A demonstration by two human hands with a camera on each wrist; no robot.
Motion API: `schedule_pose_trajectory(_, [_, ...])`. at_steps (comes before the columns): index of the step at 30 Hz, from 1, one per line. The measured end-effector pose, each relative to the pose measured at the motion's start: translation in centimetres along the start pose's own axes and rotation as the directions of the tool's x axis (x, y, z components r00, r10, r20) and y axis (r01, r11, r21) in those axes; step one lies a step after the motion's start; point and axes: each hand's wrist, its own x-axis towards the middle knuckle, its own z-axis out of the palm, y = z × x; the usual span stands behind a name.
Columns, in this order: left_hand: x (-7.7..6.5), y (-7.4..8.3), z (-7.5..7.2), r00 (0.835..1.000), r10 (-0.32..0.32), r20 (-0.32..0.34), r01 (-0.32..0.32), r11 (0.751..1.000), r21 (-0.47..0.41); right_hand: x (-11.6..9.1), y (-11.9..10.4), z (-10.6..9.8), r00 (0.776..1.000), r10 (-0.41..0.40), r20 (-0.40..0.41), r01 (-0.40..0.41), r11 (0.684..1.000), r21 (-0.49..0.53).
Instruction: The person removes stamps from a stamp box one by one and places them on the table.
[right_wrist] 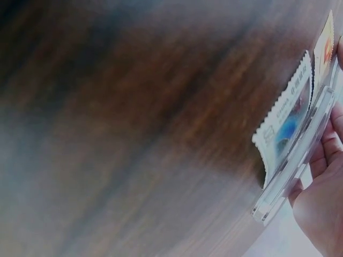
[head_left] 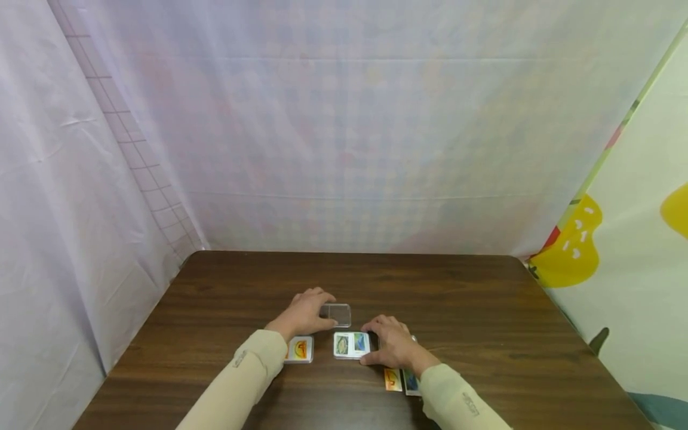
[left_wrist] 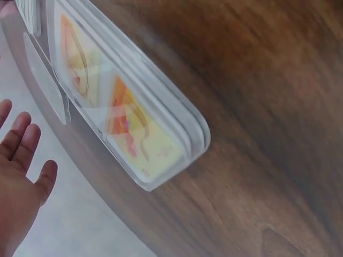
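A clear plastic lid (head_left: 340, 315) lies flat on the table, and my left hand (head_left: 307, 312) hovers at its left end, thumb and fingers spread apart. The left wrist view shows this hand (left_wrist: 20, 171) with its fingers loosely extended, beside the clear lid (left_wrist: 45, 80). My right hand (head_left: 393, 343) grips the right end of a clear case (head_left: 352, 345) with two picture stamps in it, thumb at the near edge, fingers at the far edge. In the right wrist view, a clear case (right_wrist: 295, 160) shows edge-on against that hand (right_wrist: 324, 198).
Stacked clear cases (left_wrist: 134, 123) with orange-yellow stamps lie by my left forearm. Close to my right wrist, an orange stamp (head_left: 393, 379) and a blue stamp (right_wrist: 289, 118) with perforated edges lie on the brown wooden table (head_left: 473, 310). White curtains (head_left: 344, 131) hang behind the table.
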Motion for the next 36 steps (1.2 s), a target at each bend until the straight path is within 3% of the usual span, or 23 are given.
schedule_pose_trajectory(16, [-1.3, 0.5, 1.0, 1.000, 0.017, 0.000, -0.017, 1.000, 0.002, 0.2, 0.0, 0.2, 1.000, 0.004, 0.000, -0.004, 1.000, -0.002])
schedule_pose_trajectory(23, [-1.9, 1.2, 1.8, 1.000, 0.007, 0.001, -0.007, 0.999, -0.050, 0.1, 0.1, 0.0, 1.000, 0.011, -0.003, -0.011, 1.000, 0.005])
schedule_pose_trajectory(32, [-2.2, 1.9, 2.8, 0.995, 0.053, -0.087, -0.054, 0.999, -0.008, 0.2, 0.3, 0.1, 1.000, -0.013, -0.010, 0.013, 1.000, 0.009])
schedule_pose_trajectory(36, [-2.4, 1.8, 3.0, 0.995, 0.040, -0.092, -0.041, 0.999, -0.001, 0.2, 0.2, 0.1, 1.000, -0.015, -0.015, 0.016, 1.000, 0.013])
